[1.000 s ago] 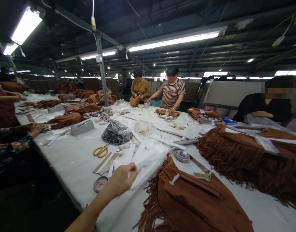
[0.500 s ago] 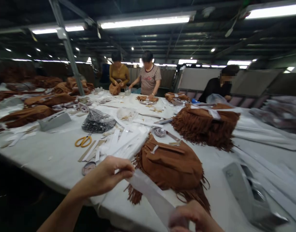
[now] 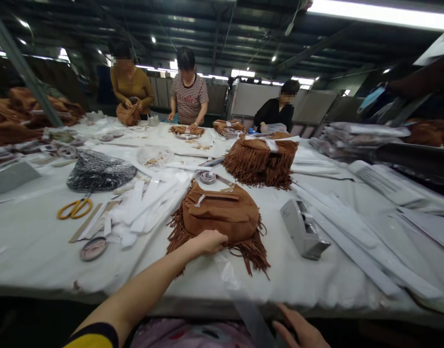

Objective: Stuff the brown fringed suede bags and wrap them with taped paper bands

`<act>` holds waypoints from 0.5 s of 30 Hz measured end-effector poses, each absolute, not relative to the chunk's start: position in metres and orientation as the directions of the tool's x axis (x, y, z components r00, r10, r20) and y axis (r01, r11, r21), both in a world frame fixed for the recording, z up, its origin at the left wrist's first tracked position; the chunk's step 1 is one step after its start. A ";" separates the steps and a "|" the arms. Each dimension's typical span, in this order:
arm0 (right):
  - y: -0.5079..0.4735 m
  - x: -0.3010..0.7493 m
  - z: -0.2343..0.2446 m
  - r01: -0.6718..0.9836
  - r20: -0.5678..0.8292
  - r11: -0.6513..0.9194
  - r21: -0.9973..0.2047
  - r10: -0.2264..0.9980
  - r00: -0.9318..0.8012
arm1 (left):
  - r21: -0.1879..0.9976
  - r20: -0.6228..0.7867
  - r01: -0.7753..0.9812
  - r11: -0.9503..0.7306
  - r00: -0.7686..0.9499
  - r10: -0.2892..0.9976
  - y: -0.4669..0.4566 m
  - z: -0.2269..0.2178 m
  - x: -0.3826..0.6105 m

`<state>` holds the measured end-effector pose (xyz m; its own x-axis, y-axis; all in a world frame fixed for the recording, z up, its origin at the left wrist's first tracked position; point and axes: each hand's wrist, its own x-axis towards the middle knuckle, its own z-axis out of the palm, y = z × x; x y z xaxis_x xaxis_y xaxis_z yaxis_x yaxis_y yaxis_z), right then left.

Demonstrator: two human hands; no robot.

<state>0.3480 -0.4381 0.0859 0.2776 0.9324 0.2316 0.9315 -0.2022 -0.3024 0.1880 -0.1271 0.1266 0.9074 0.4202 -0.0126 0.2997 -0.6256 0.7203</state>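
Observation:
A brown fringed bag (image 3: 222,212) lies flat on the white-covered table, its fringe spread at the sides. My left hand (image 3: 209,241) is closed at the bag's lower edge, knuckles up and fingertips mostly hidden. From just under it a translucent white strip (image 3: 231,280) slants down past the table's front edge. At the strip's lower end is my right hand (image 3: 298,328), partly cut off by the frame, its fingers bent around the strip's edge.
Yellow-handled scissors (image 3: 75,208), a small ring-shaped roll (image 3: 94,249) and white strips (image 3: 142,208) lie to the left. A grey tape dispenser (image 3: 303,229) stands right of the bag. Behind it is a stack of fringed bags (image 3: 260,162). Three people work across the table.
My view has turned right and tilted downward. My left hand has come down onto the bag's lower edge. The right hand, with the strip's other end, is lower, below the table edge.

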 end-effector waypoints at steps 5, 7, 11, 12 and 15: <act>-0.338 0.325 0.082 0.983 0.464 0.093 -0.158 0.886 -0.009 | 0.643 -0.022 0.350 -0.682 0.898 0.439 -0.130 0.099 0.203; -0.305 0.314 0.071 0.988 0.435 0.115 -0.101 0.898 -0.061 | 0.624 -0.006 0.373 -0.686 0.881 0.473 -0.127 0.097 0.206; -0.287 0.307 0.043 0.998 0.363 0.020 -0.055 0.932 0.001 | 0.606 0.053 0.466 -0.645 0.785 0.617 -0.131 0.099 0.192; -0.289 0.309 0.038 0.998 0.372 0.021 -0.052 0.928 0.000 | 0.579 0.076 0.515 -0.632 0.738 0.671 -0.135 0.097 0.185; -0.293 0.317 0.030 0.998 0.420 0.059 -0.015 0.906 -0.047 | 0.390 0.152 0.706 -0.591 0.584 0.798 -0.151 0.085 0.161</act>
<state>0.3166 -0.2928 0.0296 -0.0470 0.9064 0.4198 0.9982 0.0585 -0.0146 0.1613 -0.1506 0.0851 0.5836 0.7977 0.1520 0.7062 -0.5909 0.3900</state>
